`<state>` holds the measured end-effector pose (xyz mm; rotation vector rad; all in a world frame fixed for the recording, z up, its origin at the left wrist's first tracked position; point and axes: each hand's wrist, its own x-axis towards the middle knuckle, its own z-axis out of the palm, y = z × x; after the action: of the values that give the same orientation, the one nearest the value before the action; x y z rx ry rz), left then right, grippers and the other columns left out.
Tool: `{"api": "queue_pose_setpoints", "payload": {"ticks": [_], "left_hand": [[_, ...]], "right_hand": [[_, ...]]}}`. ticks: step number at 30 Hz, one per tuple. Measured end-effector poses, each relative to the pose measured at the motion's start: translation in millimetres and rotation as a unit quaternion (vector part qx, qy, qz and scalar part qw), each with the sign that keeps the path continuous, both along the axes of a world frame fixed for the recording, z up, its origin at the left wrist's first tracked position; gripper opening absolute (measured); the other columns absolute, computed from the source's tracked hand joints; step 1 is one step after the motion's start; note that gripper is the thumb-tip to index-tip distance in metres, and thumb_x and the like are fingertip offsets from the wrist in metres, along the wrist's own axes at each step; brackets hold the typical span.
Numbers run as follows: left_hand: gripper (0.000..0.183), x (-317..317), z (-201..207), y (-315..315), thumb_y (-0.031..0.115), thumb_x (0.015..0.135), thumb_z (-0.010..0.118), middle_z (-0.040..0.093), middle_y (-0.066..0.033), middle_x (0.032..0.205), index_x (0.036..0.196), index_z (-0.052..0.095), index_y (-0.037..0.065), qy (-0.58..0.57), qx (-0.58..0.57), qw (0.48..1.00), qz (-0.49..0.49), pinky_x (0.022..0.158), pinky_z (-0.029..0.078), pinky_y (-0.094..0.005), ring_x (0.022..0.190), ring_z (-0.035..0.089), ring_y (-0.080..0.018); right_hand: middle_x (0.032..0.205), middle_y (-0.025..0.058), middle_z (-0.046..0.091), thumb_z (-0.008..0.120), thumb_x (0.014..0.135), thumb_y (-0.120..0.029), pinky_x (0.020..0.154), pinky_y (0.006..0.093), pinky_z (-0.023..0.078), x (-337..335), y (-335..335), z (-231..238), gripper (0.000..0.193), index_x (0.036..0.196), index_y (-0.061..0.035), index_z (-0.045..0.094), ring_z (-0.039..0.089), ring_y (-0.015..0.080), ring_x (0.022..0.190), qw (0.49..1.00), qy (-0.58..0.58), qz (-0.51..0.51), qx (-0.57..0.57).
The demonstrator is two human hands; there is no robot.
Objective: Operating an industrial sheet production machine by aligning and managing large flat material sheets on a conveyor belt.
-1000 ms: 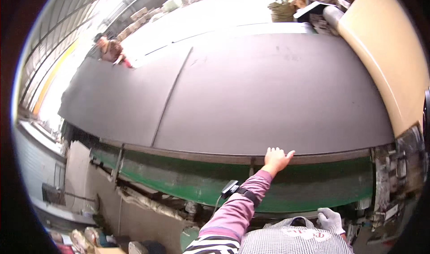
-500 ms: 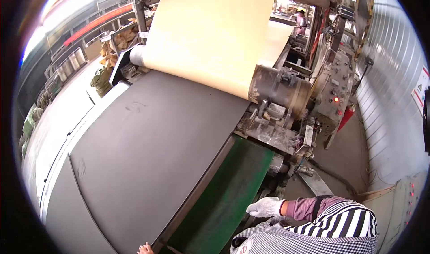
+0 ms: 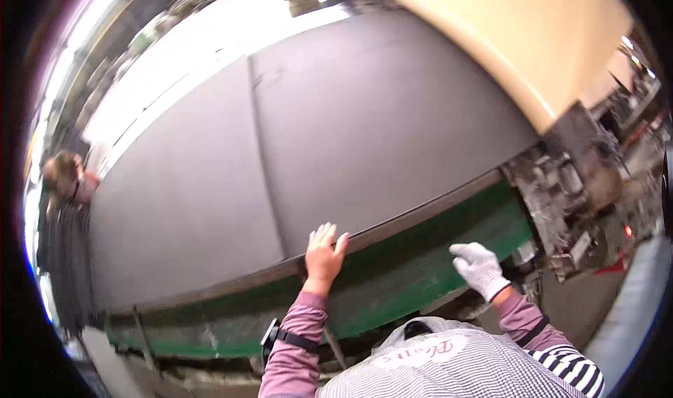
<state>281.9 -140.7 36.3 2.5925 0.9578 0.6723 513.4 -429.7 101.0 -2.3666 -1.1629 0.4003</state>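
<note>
A wide dark grey sheet lies over the conveyor, and a second dark sheet meets it at a raised, curving seam. My bare left hand is at the near edge of the sheets, just right of that seam, with its fingers apart and nothing in them. Whether the palm presses on the edge I cannot tell. In a white knit glove, my right hand hovers by the green belt, fingers stretched out and empty. Both sleeves are mauve, with dark straps around them.
Tan sheeting runs down to a roller at the upper right. Grimy machine parts stand at the belt's right end, near a small red light. At the far left, a blurred person is beside dark hanging or stacked material.
The view has swung left, so the seam now shows in mid-picture. My left hand has come fully into view at the sheet's edge; my right hand is still held out by the green belt.
</note>
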Motion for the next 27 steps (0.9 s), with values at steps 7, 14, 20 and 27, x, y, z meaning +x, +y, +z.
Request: {"api": "queue_pose_setpoints", "payload": {"ticks": [7,14,20,27], "left_hand": [[0.021,-164.3,-9.6,90.3,0.022,0.083,0.067,0.068,-0.0139,0.095,0.093,0.07,0.004,-0.012,0.001,0.963,0.268,0.085,0.049,-0.0426,0.094,0.062,-0.0327],[0.042,-319.8,-44.8,166.7,0.028,0.081,0.068,0.062,-0.0196,0.112,0.109,0.063,-0.002,0.193,-0.062,0.878,0.433,0.095,0.045,-0.043,0.108,0.057,-0.034],[0.044,-349.8,-49.3,193.9,0.026,0.077,0.073,0.059,-0.0185,0.113,0.108,0.06,-0.002,0.194,-0.079,0.889,0.407,0.095,0.045,-0.0418,0.108,0.055,-0.0337],[0.029,-289.2,-26.4,170.0,0.027,0.072,0.073,0.058,-0.0119,0.086,0.082,0.061,0.003,0.186,-0.086,0.937,0.282,0.075,0.048,-0.0407,0.082,0.058,-0.028]], "right_hand": [[0.109,0.0137,0.065,0.056,0.087,-0.018,0.092,0.0376,0.049,-29.7,199.9,-17.7,0.032,0.116,-0.0067,0.061,0.061,0.0296,0.104,0.977,0.011,0.181,0.112],[0.106,0.0238,0.058,0.058,0.082,-0.024,0.091,0.0462,0.047,-43.6,284.9,-30.9,0.033,0.107,-0.0023,0.053,0.057,0.0403,0.103,0.995,0.032,0.09,-0.021],[0.106,0.0229,0.057,0.06,0.077,-0.019,0.086,0.048,0.049,-49.5,281.1,-32.7,0.031,0.103,-0.0035,0.053,0.057,0.0402,0.103,0.991,0.037,0.105,-0.068],[0.108,0.0135,0.06,0.063,0.079,-0.02,0.075,0.0477,0.054,13.2,252.1,-31.4,0.028,0.104,-0.0079,0.059,0.064,0.0324,0.098,0.986,-0.064,0.076,-0.131]]}}
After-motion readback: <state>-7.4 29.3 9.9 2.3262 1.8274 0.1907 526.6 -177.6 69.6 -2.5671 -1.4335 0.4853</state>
